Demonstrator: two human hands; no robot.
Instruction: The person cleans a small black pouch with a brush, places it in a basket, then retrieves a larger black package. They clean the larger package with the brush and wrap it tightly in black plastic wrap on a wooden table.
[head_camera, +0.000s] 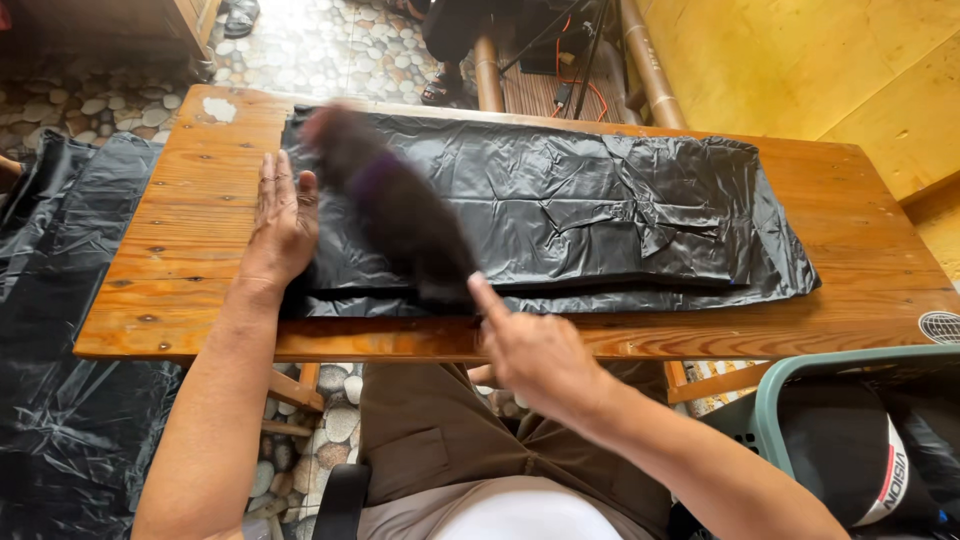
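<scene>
A stack of flat black plastic sheets (600, 200) lies across the wooden table (190, 250). My left hand (283, 225) rests flat, fingers together, on the table at the sheets' left edge, its fingertips touching the plastic. My right hand (535, 350) is at the table's near edge with its index finger stretched out. It grips the near end of a long dark brush-like thing (400, 210) with a purple band. That thing is blurred by motion and slants over the left part of the sheets.
A green plastic basket (770, 400) with dark contents stands at the lower right. More black plastic sheeting (60, 400) lies on the pebble floor at the left. Bamboo poles (650, 70) and a yellow wall (800, 60) are beyond the table.
</scene>
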